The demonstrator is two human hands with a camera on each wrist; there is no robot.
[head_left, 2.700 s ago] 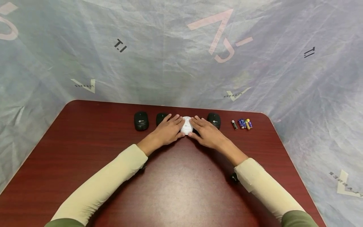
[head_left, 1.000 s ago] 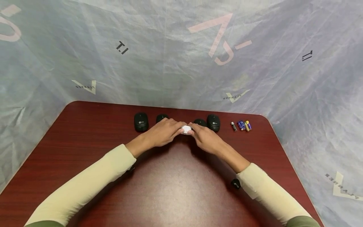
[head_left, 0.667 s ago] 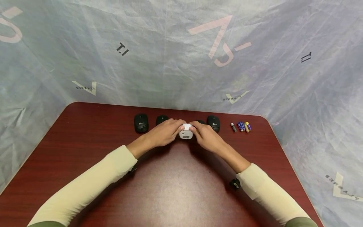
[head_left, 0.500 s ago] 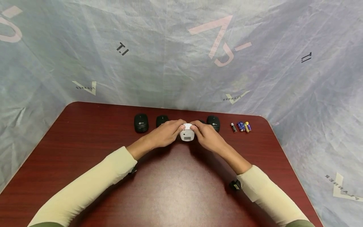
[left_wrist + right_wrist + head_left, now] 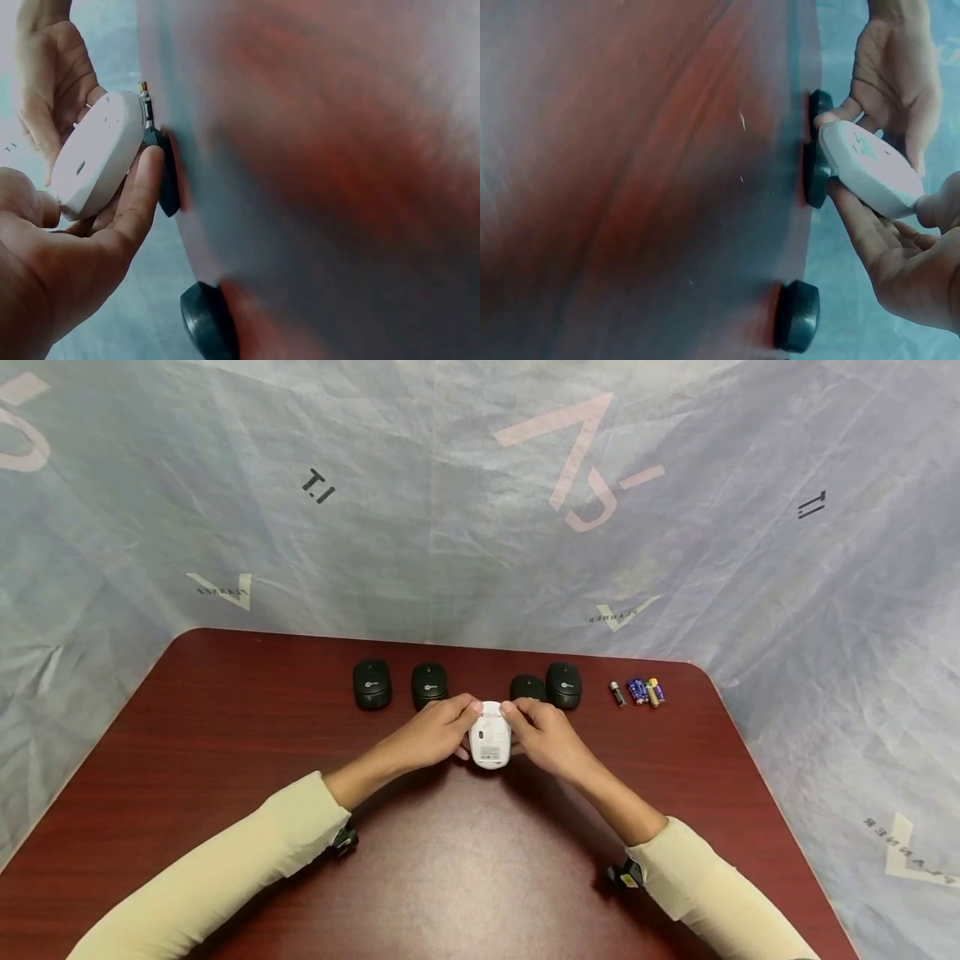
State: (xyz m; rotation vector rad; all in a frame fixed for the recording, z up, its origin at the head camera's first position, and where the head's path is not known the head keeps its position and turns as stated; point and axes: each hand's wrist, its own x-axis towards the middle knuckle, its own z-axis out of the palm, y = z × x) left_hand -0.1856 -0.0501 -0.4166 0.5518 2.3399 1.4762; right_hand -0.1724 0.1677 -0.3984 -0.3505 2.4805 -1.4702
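Note:
A white computer mouse (image 5: 491, 739) is held up between both hands, its underside with a printed label and sensor hole turned toward the head camera. My left hand (image 5: 438, 732) grips its left side, thumb on the underside near the far end and fingers beneath. On the opposite side my right hand (image 5: 551, 741) grips it the same way. In the left wrist view the white mouse (image 5: 101, 154) is lifted clear of the table, with thumbs and fingers of both hands around its edges. The right wrist view shows the white mouse (image 5: 871, 169) tilted between the hands.
Black mice stand along the table's far side: one at far left (image 5: 372, 683), a second black mouse (image 5: 429, 683) beside it, and two right of centre, the outer black mouse (image 5: 564, 685) included. Several batteries (image 5: 643, 692) lie at the right. A fabric backdrop (image 5: 420, 527) rises behind the table (image 5: 247, 727).
The hands first lay flat at the white mouse on the table; they have since lifted it, turned its underside up and brought it nearer. The black mice and batteries stay in place.

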